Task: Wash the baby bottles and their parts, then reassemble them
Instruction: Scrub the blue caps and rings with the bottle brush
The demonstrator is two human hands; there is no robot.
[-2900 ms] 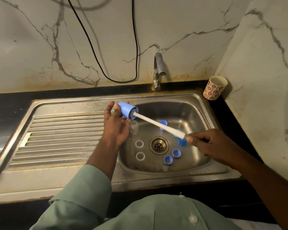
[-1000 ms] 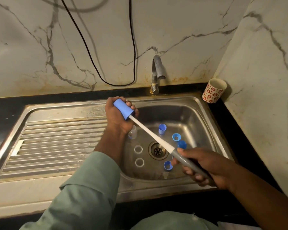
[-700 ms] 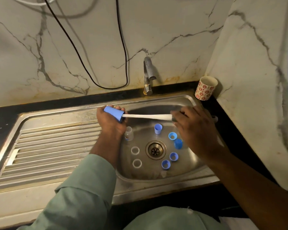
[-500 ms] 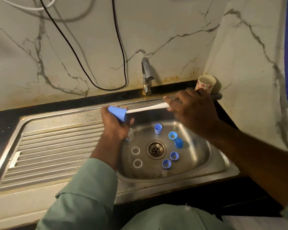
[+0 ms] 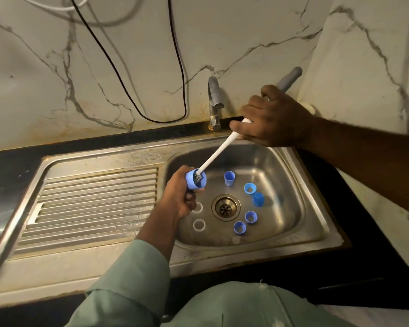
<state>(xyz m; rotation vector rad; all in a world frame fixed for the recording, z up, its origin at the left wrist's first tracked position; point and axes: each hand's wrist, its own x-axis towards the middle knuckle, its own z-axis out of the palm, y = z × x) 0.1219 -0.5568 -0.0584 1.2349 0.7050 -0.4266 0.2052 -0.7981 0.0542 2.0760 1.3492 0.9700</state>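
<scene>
My left hand [image 5: 178,199] grips a blue bottle cap [image 5: 195,181] over the left side of the sink basin [image 5: 314,223], its mouth turned up and to the right. My right hand [image 5: 273,121] grips the bottle brush [image 5: 219,153] by its white and grey handle, up near the tap. The bristle head sits inside the cap. On the basin floor lie several blue caps and collars [image 5: 229,178] around the drain [image 5: 226,207], and two clear rings [image 5: 199,224] at the left.
The tap [image 5: 214,102] stands at the back of the basin, no water running. A ribbed steel drainboard [image 5: 92,206] lies to the left. A black cable [image 5: 137,86] hangs on the marble wall. A paper cup [image 5: 308,107] is mostly hidden behind my right hand.
My right hand rose toward the back right, tilting the brush handle steeply upward. My left hand lowered the cap over the basin and turned its mouth up; the bristles now show at the rim.
</scene>
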